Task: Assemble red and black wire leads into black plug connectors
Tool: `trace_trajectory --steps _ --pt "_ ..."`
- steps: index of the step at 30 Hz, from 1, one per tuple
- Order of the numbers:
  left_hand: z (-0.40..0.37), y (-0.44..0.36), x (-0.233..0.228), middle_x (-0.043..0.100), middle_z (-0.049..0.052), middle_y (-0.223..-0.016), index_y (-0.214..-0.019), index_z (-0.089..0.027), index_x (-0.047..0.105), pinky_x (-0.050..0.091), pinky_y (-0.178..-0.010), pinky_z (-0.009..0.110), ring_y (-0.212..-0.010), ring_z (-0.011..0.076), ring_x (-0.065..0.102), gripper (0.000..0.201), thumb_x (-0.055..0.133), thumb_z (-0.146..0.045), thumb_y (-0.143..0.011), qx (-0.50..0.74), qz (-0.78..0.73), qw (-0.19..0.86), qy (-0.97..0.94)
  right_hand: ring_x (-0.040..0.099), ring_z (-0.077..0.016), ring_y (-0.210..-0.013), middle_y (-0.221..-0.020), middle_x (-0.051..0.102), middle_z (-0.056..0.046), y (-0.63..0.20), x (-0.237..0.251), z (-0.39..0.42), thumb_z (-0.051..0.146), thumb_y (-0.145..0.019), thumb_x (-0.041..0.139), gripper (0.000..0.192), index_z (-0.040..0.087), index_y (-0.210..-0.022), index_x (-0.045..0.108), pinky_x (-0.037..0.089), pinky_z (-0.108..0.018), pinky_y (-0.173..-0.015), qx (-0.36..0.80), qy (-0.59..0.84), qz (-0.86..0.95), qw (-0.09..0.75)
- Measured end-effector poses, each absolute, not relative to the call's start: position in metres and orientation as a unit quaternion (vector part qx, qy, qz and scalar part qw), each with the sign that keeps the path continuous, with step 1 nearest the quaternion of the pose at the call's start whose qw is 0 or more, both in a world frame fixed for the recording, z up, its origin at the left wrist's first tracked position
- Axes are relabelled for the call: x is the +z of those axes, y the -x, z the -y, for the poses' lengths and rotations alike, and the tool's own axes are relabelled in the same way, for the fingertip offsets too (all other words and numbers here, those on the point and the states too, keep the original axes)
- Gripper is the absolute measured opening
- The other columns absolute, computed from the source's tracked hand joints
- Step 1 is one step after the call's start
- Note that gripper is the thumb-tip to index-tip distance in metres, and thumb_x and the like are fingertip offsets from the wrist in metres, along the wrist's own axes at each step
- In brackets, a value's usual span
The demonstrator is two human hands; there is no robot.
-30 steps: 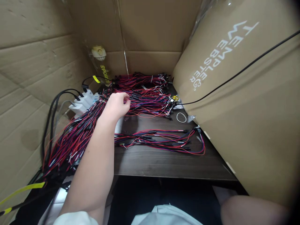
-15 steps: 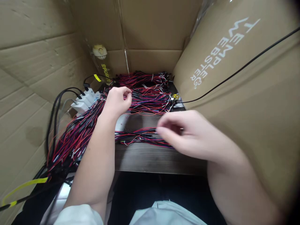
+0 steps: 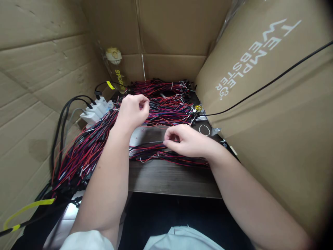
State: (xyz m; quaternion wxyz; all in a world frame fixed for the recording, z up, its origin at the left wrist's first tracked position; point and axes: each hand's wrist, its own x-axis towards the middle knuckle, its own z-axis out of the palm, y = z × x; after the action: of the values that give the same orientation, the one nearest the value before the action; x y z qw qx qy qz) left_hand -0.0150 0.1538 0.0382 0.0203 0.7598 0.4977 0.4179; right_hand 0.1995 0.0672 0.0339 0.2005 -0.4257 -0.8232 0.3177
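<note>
Pinching a few red and black wires (image 3: 145,111) with my left hand (image 3: 132,113), fingers curled tight at the edge of the big bundle (image 3: 169,109) spread just beyond it. My right hand (image 3: 186,140) is nearer to me, fingertips pressed together on the small wire bunch (image 3: 156,154) lying on the dark table (image 3: 169,177). A white power strip (image 3: 95,111) sits left of my left hand.

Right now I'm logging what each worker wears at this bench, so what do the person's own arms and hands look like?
Both arms are bare from the elbow down. The left hand and right hand wear no gloves, rings or watch. A short white sleeve covers the left upper arm at the bottom edge; the right sleeve is out of view. No markings show.
</note>
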Motion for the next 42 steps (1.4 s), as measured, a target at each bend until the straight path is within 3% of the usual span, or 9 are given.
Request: trace_trajectory --steps 4,11,15,19,23,27,33,37,42 --pt "-0.15 0.026 0.048 0.077 0.008 -0.079 -0.083 -0.016 0.078 0.051 -0.069 0.03 -0.07 0.0194 0.069 0.021 0.064 -0.031 -0.088 0.43 -0.513 0.206 -0.713 0.05 -0.0132 -0.062 -0.07 0.059 0.001 -0.228 0.049 -0.071 0.03 -0.092 0.066 0.018 0.017 -0.08 0.064 0.039 -0.027 -0.059 0.388 0.407 0.781 0.272" --pt "-0.138 0.052 0.056 0.075 0.014 -0.073 -0.092 -0.016 0.079 0.051 -0.06 0.032 -0.069 0.0246 0.071 0.073 0.054 -0.084 -0.083 0.229 -0.426 0.554 -0.678 0.046 -0.014 -0.063 -0.075 0.057 -0.002 -0.26 0.049 -0.084 0.044 -0.086 0.069 0.028 0.017 -0.082 0.061 0.033 -0.029 -0.059 0.392 0.47 0.725 0.316" --pt "-0.14 0.052 0.055 0.072 0.01 -0.067 -0.085 -0.016 0.077 0.043 -0.053 0.025 -0.058 0.016 0.062 0.043 0.078 -0.058 -0.08 0.244 -0.397 0.529 -0.709 0.051 -0.0158 -0.066 -0.075 0.06 -0.002 -0.26 0.043 -0.087 0.042 -0.085 0.068 0.025 0.018 -0.078 0.062 0.038 -0.03 -0.063 0.383 0.473 0.732 0.306" --pt "-0.144 0.047 0.054 0.071 0.006 -0.067 -0.089 -0.016 0.078 0.039 -0.052 0.021 -0.056 0.0111 0.057 0.017 0.079 -0.03 -0.08 0.338 -0.385 0.499 -0.699 0.059 -0.0192 -0.075 -0.082 0.066 -0.004 -0.259 0.036 -0.089 0.042 -0.085 0.07 0.023 0.018 -0.085 0.066 0.047 -0.032 -0.07 0.406 0.467 0.745 0.249" --pt "-0.146 0.038 0.052 0.066 0.006 -0.063 -0.082 -0.012 0.077 0.047 -0.06 0.023 -0.062 0.0134 0.061 0.012 0.077 -0.019 -0.072 0.459 -0.321 0.557 -0.613 0.061 -0.0206 -0.083 -0.093 0.067 -0.005 -0.257 0.029 -0.089 0.04 -0.082 0.079 0.032 0.019 -0.099 0.064 0.05 -0.032 -0.073 0.38 0.489 0.751 0.232" --pt "-0.145 0.031 0.057 0.056 0.003 -0.055 -0.076 -0.011 0.074 0.051 -0.062 0.027 -0.057 0.0135 0.059 0.008 0.07 -0.013 -0.07 0.56 -0.252 0.582 -0.533 0.056 -0.0177 -0.073 -0.081 0.063 -0.002 -0.253 0.026 -0.091 0.036 -0.078 0.083 0.028 0.018 -0.091 0.066 0.045 -0.029 -0.066 0.325 0.508 0.772 0.199" --pt "-0.144 0.031 0.068 0.048 -0.001 -0.054 -0.067 -0.019 0.065 0.049 -0.06 0.022 -0.056 0.0089 0.053 0.015 0.062 -0.016 -0.082 0.694 -0.234 0.555 -0.395 0.058 -0.0155 -0.069 -0.077 0.066 -0.001 -0.253 0.03 -0.091 0.046 -0.085 0.078 0.031 0.016 -0.087 0.071 0.045 -0.027 -0.064 0.471 0.41 0.748 0.225" --pt "-0.147 0.034 0.067 0.047 -0.003 -0.054 -0.067 -0.02 0.061 0.05 -0.063 0.022 -0.055 0.0086 0.055 0.017 0.064 -0.019 -0.084 0.713 -0.233 0.545 -0.375 0.066 -0.0182 -0.081 -0.091 0.073 -0.005 -0.255 0.025 -0.091 0.042 -0.081 0.083 0.037 0.015 -0.104 0.071 0.052 -0.029 -0.074 0.533 0.391 0.725 0.193" --pt "-0.148 0.032 0.064 0.049 -0.001 -0.055 -0.068 -0.02 0.061 0.053 -0.063 0.023 -0.059 0.0099 0.057 0.02 0.062 -0.019 -0.087 0.689 -0.253 0.554 -0.392 0.064 -0.0156 -0.075 -0.088 0.071 -0.004 -0.257 0.015 -0.096 0.025 -0.082 0.077 0.027 0.013 -0.105 0.072 0.05 -0.026 -0.068 0.446 0.449 0.756 0.168"
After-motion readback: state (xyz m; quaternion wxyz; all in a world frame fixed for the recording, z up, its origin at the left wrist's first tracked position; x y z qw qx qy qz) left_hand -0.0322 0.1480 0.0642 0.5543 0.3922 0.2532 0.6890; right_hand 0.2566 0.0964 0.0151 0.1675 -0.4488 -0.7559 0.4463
